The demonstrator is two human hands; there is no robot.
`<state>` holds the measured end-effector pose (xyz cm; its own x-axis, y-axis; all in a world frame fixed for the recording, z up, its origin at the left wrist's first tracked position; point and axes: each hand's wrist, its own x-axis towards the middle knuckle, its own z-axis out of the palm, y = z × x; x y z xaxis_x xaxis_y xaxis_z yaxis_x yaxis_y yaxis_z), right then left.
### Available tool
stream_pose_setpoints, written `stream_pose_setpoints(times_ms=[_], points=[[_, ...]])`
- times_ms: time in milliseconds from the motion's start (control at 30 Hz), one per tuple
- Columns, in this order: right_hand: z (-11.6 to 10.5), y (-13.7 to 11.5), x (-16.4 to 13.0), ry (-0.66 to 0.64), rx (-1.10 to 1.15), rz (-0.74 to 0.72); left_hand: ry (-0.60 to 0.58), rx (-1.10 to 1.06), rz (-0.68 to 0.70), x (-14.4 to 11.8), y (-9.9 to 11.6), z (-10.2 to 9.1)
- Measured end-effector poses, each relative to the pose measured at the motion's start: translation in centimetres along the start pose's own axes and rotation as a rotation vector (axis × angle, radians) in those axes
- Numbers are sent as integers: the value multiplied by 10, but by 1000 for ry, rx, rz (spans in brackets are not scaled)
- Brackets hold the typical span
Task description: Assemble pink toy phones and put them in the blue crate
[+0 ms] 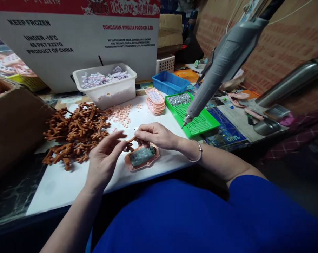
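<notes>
Between my two hands is a small brown branched plastic piece (131, 140), mostly covered by fingers. My left hand (105, 154) pinches its left end with thumb and finger. Fingertips of my right hand (155, 135) close on its other end. Just below them, on the white work surface, lies an open pink plastic casing (141, 165) with a green circuit board (141, 156) in it. A heap of similar brown branched pieces (77, 130) sits left of my left hand. Small pink buttons (119, 115) are scattered behind the hands.
A grey electric screwdriver (214, 77) hangs at the right, its tip over a green tray (201, 121) of small screws. Behind stand a stack of pink casings (155, 102), a blue bin (171, 82) and a white tub (108, 93) of small printed parts. A large carton (82, 42) borders the back.
</notes>
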<state>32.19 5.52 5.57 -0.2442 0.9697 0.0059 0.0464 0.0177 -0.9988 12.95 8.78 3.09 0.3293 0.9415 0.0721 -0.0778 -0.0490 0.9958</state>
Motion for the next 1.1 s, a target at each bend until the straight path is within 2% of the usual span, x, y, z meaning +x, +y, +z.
stream_pose_setpoints(times_ms=[100, 233, 300, 367, 433, 467, 567, 633, 733, 867, 1100], points=[[-3, 3, -14, 69, 129, -28, -86, -42, -92, -2, 5, 11], [2, 12, -23, 166, 410, -9, 18, -157, -39, -4, 6, 32], [7, 17, -26, 224, 421, -5, 46, -162, -24, -5, 5, 41], [7, 20, -30, 257, 371, -2, 5, -111, -25, -8, 3, 46], [2, 23, -35, 285, 346, 13, -38, 28, 26, -11, -1, 45], [-2, 25, -38, 288, 337, 36, -47, 141, 99, -13, -3, 43], [-19, 28, -50, 251, 259, 149, -105, 566, 443, -16, -16, 32], [-25, 30, -57, 212, 206, 221, -230, 764, 597, -17, -26, 25], [-25, 31, -62, 189, 163, 300, -361, 840, 658, -16, -36, 20], [-19, 32, -61, 192, 113, 377, -368, 831, 697, -16, -38, 21], [-22, 38, -60, 150, 56, 370, -367, 801, 718, -15, -39, 21]])
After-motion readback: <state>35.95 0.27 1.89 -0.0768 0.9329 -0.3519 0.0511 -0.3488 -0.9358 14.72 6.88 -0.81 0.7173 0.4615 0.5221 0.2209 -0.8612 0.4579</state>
